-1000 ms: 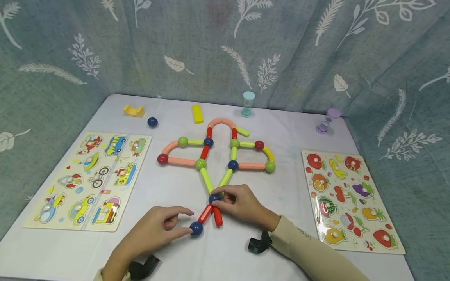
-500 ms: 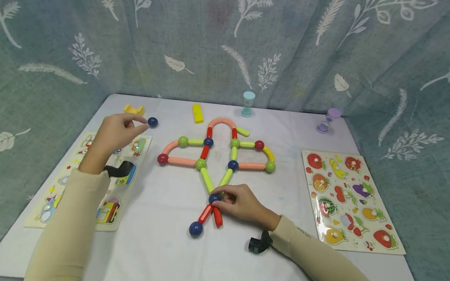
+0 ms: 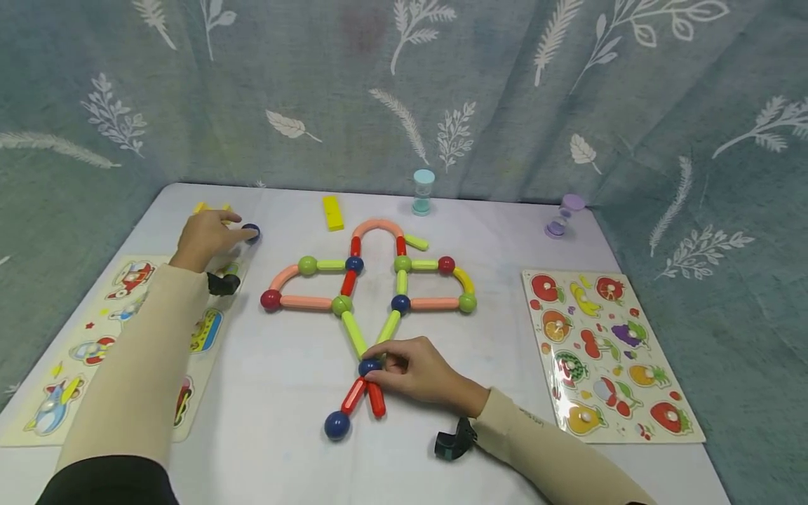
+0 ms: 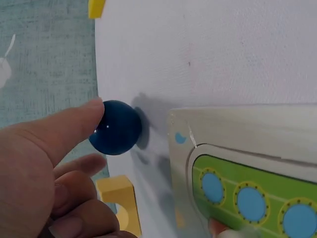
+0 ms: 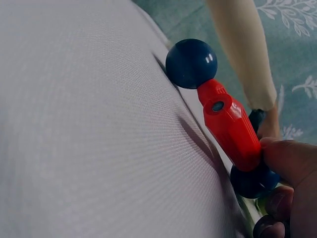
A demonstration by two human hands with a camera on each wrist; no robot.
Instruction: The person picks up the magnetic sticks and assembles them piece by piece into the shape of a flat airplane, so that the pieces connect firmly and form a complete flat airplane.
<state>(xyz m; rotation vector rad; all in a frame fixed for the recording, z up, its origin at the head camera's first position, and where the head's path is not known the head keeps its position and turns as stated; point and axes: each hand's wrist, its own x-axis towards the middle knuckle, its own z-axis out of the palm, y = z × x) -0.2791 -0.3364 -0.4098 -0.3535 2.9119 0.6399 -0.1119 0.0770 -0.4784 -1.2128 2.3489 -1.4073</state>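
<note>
At the far left of the table, my left hand (image 3: 205, 237) has its thumb and index finger at a dark blue magnetic ball (image 3: 250, 233). In the left wrist view the thumb tip touches this ball (image 4: 118, 128), and the index finger lies close beside it. My right hand (image 3: 419, 372) pinches another blue ball (image 3: 368, 367) at the bottom joint of a flat figure of magnetic sticks and balls. Two red sticks (image 3: 353, 395) run from that joint, one ending in a blue ball (image 3: 337, 425). The other red stick's free end (image 5: 218, 106) shows in the right wrist view.
Yellow-green sticks (image 3: 353, 334) and pink sticks (image 3: 306, 303) form the upper figure. A loose green stick (image 3: 416, 243), yellow block (image 3: 333, 212) and two sand timers (image 3: 423, 192) are behind. Puzzle boards lie left (image 3: 211, 379) and right (image 3: 615, 365); the left arm covers part of one.
My left hand has moved from the lower blue ball to the loose ball at the far left. The right hand keeps its hold on the joint ball. The head view has shifted slightly.
</note>
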